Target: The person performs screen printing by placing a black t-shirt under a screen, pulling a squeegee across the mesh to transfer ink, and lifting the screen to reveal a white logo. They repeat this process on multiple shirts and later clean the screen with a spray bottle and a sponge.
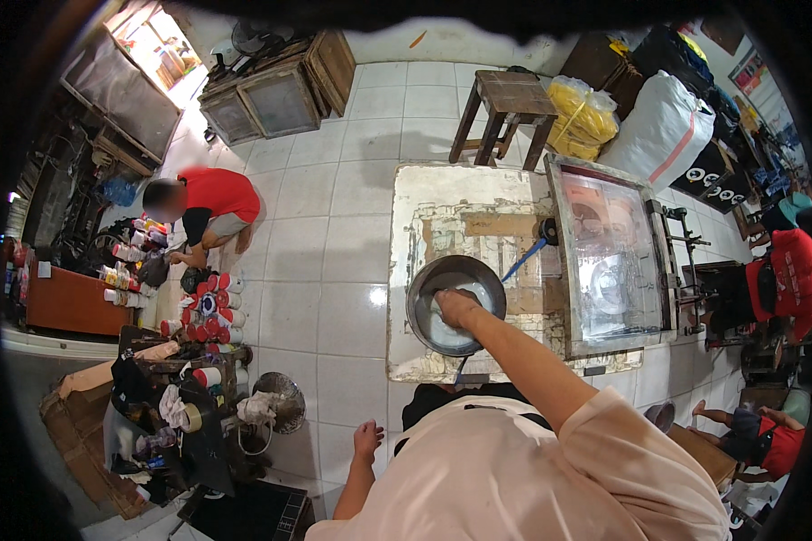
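Note:
My right hand reaches down into a round metal bowl that holds a whitish, wet-looking substance. Its fingers are bent together inside the bowl; whatever they hold is hidden. The bowl sits on a worn, stained white tabletop, near its front left corner. Beside the bowl, a blue strap-like strip leads to a small dark round object. Away from the table, my left hand hangs low at my side, loosely bent with nothing visible in it.
A framed screen lies on the table's right side. A wooden stool stands behind it, near yellow and white sacks. Leftward, a person in red crouches by several containers. More people are at right.

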Action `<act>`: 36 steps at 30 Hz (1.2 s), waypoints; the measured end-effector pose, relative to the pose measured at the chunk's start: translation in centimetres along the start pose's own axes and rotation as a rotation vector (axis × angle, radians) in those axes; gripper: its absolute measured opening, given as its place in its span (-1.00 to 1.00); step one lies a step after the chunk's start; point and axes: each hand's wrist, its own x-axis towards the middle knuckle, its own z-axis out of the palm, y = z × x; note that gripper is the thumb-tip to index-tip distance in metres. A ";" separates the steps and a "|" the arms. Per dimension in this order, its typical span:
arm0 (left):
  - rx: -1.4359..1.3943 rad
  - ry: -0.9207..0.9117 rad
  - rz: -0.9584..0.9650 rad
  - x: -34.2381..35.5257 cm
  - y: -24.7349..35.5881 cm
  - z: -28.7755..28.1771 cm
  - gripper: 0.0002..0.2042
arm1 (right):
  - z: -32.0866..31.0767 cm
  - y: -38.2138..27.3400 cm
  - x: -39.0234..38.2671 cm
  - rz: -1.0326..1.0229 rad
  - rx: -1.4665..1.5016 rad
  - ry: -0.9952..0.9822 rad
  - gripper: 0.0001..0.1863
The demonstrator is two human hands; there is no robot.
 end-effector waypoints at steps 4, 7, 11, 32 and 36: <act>0.014 0.015 0.026 0.7 1.8 0.5 -0.62 | -0.9 -0.9 -0.9 0.101 -0.032 0.005 -0.59; 0.005 -0.024 0.020 1.0 3.2 0.6 -0.60 | -0.5 -0.9 -1.3 0.051 0.039 0.053 -0.57; 0.033 -0.017 0.044 0.9 4.1 0.9 -0.61 | 0.8 0.0 -2.0 0.049 -0.002 0.037 -0.51; -0.019 0.007 0.062 0.9 2.3 0.1 -0.66 | -0.6 1.9 -0.7 0.102 0.321 -0.235 -0.05; 0.010 0.009 0.032 0.5 1.6 0.5 -0.67 | -3.6 1.3 -1.9 0.155 0.545 -0.224 -0.12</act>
